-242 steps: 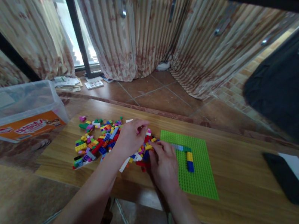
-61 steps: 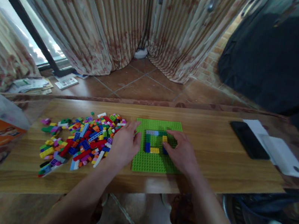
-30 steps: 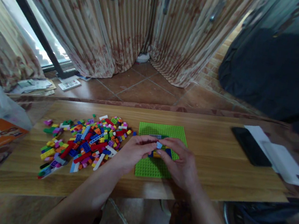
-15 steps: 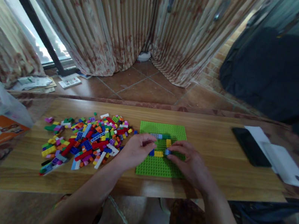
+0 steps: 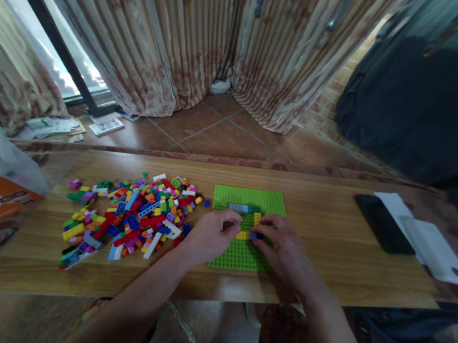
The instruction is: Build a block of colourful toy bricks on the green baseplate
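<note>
One blue brick (image 5: 252, 235): pinched by my right hand (image 5: 285, 246) on the green baseplate (image 5: 237, 256)
Left hand (image 5: 211, 235): curled; I can't tell its grip

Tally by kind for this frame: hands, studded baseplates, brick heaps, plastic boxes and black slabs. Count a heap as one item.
Hands: 2, the left hand and the right hand
Green baseplate: 1
Heap of loose bricks: 1, its bricks too jumbled to count
Clear plastic box: 1
Black slab: 1
Total: 6
</note>
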### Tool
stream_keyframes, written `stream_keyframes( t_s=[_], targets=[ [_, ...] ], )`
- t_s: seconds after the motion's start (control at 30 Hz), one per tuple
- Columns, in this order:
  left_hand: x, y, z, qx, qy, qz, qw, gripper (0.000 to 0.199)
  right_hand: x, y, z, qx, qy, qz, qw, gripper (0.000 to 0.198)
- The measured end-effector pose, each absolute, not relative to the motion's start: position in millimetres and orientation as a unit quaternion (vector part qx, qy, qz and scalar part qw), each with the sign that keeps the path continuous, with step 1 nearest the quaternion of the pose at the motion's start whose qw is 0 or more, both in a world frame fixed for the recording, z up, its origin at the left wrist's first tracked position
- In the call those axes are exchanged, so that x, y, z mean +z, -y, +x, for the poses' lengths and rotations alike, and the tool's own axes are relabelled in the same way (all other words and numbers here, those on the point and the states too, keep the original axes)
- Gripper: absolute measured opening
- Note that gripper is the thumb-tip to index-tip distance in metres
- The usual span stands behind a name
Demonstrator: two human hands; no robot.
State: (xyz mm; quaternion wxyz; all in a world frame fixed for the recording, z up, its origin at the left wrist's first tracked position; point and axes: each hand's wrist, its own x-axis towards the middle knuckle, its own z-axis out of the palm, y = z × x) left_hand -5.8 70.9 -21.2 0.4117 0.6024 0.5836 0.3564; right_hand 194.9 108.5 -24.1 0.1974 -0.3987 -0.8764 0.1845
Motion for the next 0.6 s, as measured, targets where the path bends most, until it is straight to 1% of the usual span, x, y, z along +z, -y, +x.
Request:
stream_keyframes(
  t_s=[0.13, 0.23, 0.4, 0.6],
  targets=[
    [-16.8, -69.0, -5.9, 0.333, -0.59, 0.62, 0.396, 0.025, -25.1, -108.3, 196.1, 0.209, 0.861, -0.411, 0.214, 0.019],
    [-12.8, -66.7, -4.8, 0.315, -0.593, 0.645, 0.364, 0.025, -23.2, -109.8, 196.9, 0.238, 0.839, -0.426, 0.24, 0.019],
    [-11.6, -60.4, 3.0, 0.296, -0.561, 0.732, 0.249, 0.027, -20.0, -114.7, 195.8, 0.259, 0.795, -0.466, 0.289, 0.02],
    [-12.7, -49.0, 18.3, 0.193, -0.548, 0.805, 0.12, 0.03, -21.8, -117.5, 194.2, 0.253, 0.765, -0.511, 0.3, 0.023]
  ],
)
